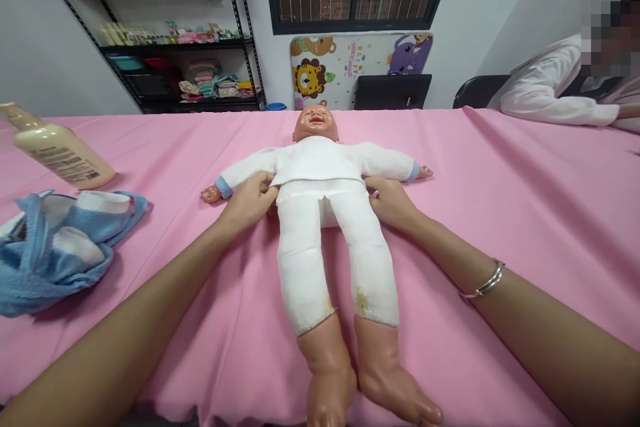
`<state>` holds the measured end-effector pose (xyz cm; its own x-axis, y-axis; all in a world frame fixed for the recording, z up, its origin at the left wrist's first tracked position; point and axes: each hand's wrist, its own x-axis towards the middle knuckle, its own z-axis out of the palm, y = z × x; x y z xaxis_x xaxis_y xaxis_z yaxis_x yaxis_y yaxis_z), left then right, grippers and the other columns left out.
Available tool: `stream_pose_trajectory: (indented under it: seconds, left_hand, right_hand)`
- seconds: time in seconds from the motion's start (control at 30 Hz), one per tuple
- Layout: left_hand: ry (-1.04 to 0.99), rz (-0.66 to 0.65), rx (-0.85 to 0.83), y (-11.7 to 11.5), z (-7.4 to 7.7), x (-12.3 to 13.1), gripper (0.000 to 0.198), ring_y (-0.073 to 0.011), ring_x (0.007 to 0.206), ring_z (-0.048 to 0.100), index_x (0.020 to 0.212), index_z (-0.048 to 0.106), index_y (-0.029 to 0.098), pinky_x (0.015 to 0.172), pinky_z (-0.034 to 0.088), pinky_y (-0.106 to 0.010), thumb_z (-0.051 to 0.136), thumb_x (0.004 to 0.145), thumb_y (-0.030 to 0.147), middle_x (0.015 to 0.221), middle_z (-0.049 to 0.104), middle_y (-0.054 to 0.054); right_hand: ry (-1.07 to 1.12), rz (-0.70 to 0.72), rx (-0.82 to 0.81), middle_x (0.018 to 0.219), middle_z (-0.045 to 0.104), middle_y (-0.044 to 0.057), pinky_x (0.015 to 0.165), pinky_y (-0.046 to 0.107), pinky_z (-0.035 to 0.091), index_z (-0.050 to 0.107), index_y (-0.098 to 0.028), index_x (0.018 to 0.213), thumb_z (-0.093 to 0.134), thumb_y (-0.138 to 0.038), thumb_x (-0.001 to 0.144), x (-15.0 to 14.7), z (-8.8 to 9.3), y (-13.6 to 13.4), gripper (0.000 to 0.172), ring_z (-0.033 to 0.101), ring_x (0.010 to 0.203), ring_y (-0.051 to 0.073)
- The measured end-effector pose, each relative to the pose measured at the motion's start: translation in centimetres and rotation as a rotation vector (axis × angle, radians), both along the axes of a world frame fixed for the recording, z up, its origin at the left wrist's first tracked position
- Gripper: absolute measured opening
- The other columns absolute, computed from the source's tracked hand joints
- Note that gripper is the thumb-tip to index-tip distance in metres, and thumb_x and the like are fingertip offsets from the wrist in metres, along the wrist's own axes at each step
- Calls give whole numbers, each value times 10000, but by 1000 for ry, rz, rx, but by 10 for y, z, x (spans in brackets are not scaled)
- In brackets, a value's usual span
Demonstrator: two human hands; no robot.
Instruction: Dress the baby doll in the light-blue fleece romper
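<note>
A baby doll (305, 253) lies on its back, head away from me and feet toward me, arms spread wide. It has a white cloth body and wears a white shirt (320, 160) with blue cuffs. My left hand (255, 197) pinches the shirt's lower hem at the doll's side on the left. On the opposite side my right hand (390, 199) grips the other corner of that hem. Some fingertips of both hands are hidden behind the cloth. The hem lies across the doll's waist, above the bare cloth legs.
A pink cloth (500, 213) covers the table. At the left stand a beige pump bottle (65, 153) and a crumpled blue-and-white garment (75, 247). Behind the table are a black shelf (180, 47) and a dark monitor (393, 92). A person in white (545, 87) sits at the far right.
</note>
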<state>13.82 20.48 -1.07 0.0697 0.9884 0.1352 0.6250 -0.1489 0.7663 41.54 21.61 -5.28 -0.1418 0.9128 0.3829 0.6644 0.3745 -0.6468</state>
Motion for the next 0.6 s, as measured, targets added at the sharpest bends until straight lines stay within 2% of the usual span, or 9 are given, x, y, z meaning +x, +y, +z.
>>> stream_pose_trajectory:
  seconds: [0.03,0.1,0.13,0.2,0.27,0.33,0.4,0.5,0.6]
  left_hand:
    - [-43,6,-47,-3,2,3,127,-181,554,571,908,559,197,518,426,-264,537,857,312,649,603,-10]
    - [-144,16,-143,-10,6,10,329,-182,552,577,1093,522,202,434,417,-250,567,883,451,747,614,-30]
    - [-195,-3,-195,-14,8,13,438,-186,573,594,1193,479,210,414,424,-245,592,875,489,812,623,-42]
    - [-297,-56,-274,-20,10,18,581,-189,637,630,1314,388,228,426,463,-235,661,851,449,917,630,-57]
    - [-399,-84,-291,-21,8,20,571,-176,696,644,1306,376,216,466,491,-217,686,844,345,959,628,-57]
    - [-474,-71,-259,-18,1,18,479,-160,731,642,1235,417,190,503,503,-206,677,844,284,978,624,-59]
    - [-487,-63,-216,-11,-7,13,407,-170,795,651,1186,459,170,557,527,-225,660,850,281,1040,620,-83]
    - [-252,-65,-85,-7,-6,4,358,-220,920,667,1185,527,163,730,562,-313,626,862,282,1127,631,-116]
    - [223,-66,27,-23,16,-1,263,-260,1030,657,1147,612,220,895,518,-389,547,896,260,1112,690,-64]
  right_hand:
    - [58,-18,-33,671,611,49,617,300,360,499,-173,600,461,-157,736,-1,3,-2,143,513,636,171]
    - [264,-78,-127,767,648,52,655,306,434,609,-164,832,496,-252,811,-4,10,-8,145,573,701,189]
    - [369,-74,-196,837,666,59,680,318,473,610,-164,989,521,-339,846,-6,14,-12,243,602,743,199]
    - [495,2,-329,1008,679,84,769,363,530,536,-176,1212,605,-503,836,-10,21,-18,503,646,874,225]
    - [544,109,-394,1227,628,110,928,418,524,494,-196,1301,702,-526,773,-13,25,-23,657,627,1085,252]
    - [569,150,-404,1379,543,111,1048,461,469,496,-211,1329,748,-475,744,-14,23,-24,690,562,1231,266]
    - [560,160,-372,1434,499,104,1079,486,446,505,-218,1345,727,-475,769,-12,18,-20,669,545,1257,272]
    - [461,149,-269,1397,535,110,1077,517,438,530,-199,1343,665,-561,804,-7,5,-10,664,551,1237,290]
    - [450,99,-212,1298,602,134,1082,504,430,593,-159,1245,628,-650,795,-3,-6,-1,667,553,1226,299]
